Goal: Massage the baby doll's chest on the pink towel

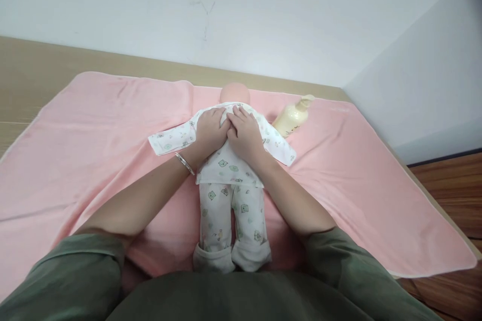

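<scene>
**Both hands flat on the doll's upper back**

A baby doll [229,170] in a white printed romper lies on a pink blanket [94,150], its bald head at the far end and its cuffed feet at the near edge, just in front of the person's body. Both forearms reach forward from olive-green short sleeves [86,271] and converge over the doll's torso. The left hand [211,130] rests palm down on the left side of the upper back, fingers loosely spread and curved over the cloth, gripping nothing; a silver bangle [184,163] circles its wrist. The right hand [244,133] lies just beside it, touching it along the thumb side, also open and pressed flat, fingers pointing toward the head. The doll's sleeves stick out left and right from under the hands. A cream pump bottle [291,118] lies tilted on the blanket, near the doll's right sleeve. The blanket covers a light wooden counter [30,70] set against a white wall.
</scene>
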Demonstrator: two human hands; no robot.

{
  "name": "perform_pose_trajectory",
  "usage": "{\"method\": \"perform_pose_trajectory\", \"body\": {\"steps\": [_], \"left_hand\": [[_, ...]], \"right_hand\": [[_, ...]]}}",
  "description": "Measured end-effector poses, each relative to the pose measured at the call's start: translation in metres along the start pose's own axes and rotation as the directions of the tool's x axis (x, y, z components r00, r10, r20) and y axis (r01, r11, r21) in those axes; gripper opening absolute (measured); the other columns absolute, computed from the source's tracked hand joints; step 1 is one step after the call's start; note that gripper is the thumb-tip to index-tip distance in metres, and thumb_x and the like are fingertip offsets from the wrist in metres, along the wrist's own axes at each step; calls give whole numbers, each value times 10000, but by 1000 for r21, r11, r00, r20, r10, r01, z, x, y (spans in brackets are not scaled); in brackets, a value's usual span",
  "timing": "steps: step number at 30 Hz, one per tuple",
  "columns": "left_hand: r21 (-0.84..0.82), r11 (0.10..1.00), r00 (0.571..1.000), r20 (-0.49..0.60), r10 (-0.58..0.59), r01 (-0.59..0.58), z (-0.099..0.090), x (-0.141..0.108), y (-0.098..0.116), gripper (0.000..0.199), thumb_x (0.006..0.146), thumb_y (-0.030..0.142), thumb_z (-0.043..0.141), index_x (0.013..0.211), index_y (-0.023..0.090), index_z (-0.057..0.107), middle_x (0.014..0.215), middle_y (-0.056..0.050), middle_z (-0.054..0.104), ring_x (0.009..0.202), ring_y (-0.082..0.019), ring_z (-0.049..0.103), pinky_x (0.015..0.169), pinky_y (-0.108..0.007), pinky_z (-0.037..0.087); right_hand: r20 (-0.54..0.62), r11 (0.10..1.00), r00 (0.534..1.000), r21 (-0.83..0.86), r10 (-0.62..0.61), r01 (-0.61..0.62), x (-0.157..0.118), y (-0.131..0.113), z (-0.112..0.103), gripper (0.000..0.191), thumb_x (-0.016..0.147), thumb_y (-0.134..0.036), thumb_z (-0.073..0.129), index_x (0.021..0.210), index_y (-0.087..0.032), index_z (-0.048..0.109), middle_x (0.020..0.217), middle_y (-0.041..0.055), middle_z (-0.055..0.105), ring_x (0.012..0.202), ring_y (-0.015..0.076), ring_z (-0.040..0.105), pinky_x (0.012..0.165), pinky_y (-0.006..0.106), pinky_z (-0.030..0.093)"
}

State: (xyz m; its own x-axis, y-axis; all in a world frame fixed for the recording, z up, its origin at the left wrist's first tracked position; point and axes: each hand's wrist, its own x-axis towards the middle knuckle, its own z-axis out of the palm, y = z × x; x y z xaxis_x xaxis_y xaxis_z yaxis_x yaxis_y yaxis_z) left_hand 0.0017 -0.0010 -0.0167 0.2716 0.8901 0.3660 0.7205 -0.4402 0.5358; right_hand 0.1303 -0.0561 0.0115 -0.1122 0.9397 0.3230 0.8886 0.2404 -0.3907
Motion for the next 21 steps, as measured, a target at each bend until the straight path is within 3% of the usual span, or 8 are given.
{"method": "perform_pose_trajectory", "body": {"steps": [5, 8, 12, 15, 17, 19, 21], "left_hand": [[14, 1000, 1000, 23, -19, 19, 0, 0, -1, 481, 993, 344, 388, 1333, 130, 652, 1367, -150, 701, 1253, -306, 625, 1135, -471, 463], [19, 1000, 1000, 17, -1, 0, 2, 1, -2, 471, 1000, 357, 386, 1305, 131, 664, 1342, -153, 709, 1236, -309, 631, 1131, -472, 465], [26, 999, 1000, 12, 19, -20, 1, 1, -3, 411, 1005, 358, 389, 1215, 169, 688, 1253, -140, 732, 1175, -301, 645, 1093, -472, 488], [30, 1000, 999, 31, 6, -7, -2, 1, -1, 415, 990, 311, 390, 1247, 160, 678, 1317, -146, 711, 1246, -312, 625, 1145, -495, 470], [46, 999, 997, 74, -17, 14, -6, 2, 2, 443, 979, 273, 383, 1294, 143, 666, 1367, -157, 688, 1293, -322, 608, 1178, -502, 453], [85, 995, 990, 121, -68, 58, -11, 0, 9, 497, 991, 300, 394, 1387, 109, 625, 1451, -190, 631, 1383, -350, 554, 1233, -522, 403], [120, 987, 978, 165, -127, 108, -16, -3, 20, 613, 1008, 413, 447, 1516, 79, 526, 1614, -232, 470, 1543, -406, 388, 1308, -571, 286]], "right_hand": [[-138, 999, 990, 23, -34, 38, -2, -4, -11, 591, 953, -151, 363, 1506, -216, 560, 1696, 64, 424, 1613, 255, 339, 1324, 561, 318], [-82, 998, 996, -49, -30, 26, -3, -5, -10, 615, 954, -143, 371, 1550, -199, 515, 1698, 86, 418, 1642, 295, 267, 1321, 611, 281], [114, 993, 993, -118, -16, 29, -2, -6, -5, 553, 987, -161, 368, 1501, -154, 574, 1672, 127, 455, 1600, 353, 341, 1312, 624, 287], [148, 991, 988, -122, -35, 54, -3, -10, -13, 549, 995, -149, 358, 1500, -126, 573, 1650, 157, 478, 1575, 362, 383, 1297, 614, 326], [176, 993, 981, -72, -80, 94, -4, -15, -24, 527, 981, -117, 346, 1419, -109, 640, 1562, 169, 576, 1520, 336, 467, 1286, 575, 368], [152, 993, 982, 15, -115, 114, -4, -17, -39, 508, 951, -89, 348, 1311, -112, 704, 1464, 158, 660, 1457, 299, 546, 1284, 530, 397], [34, 989, 995, 114, -96, 91, -4, -15, -57, 503, 910, -80, 372, 1273, -111, 719, 1434, 147, 683, 1432, 283, 576, 1287, 520, 409]]}}
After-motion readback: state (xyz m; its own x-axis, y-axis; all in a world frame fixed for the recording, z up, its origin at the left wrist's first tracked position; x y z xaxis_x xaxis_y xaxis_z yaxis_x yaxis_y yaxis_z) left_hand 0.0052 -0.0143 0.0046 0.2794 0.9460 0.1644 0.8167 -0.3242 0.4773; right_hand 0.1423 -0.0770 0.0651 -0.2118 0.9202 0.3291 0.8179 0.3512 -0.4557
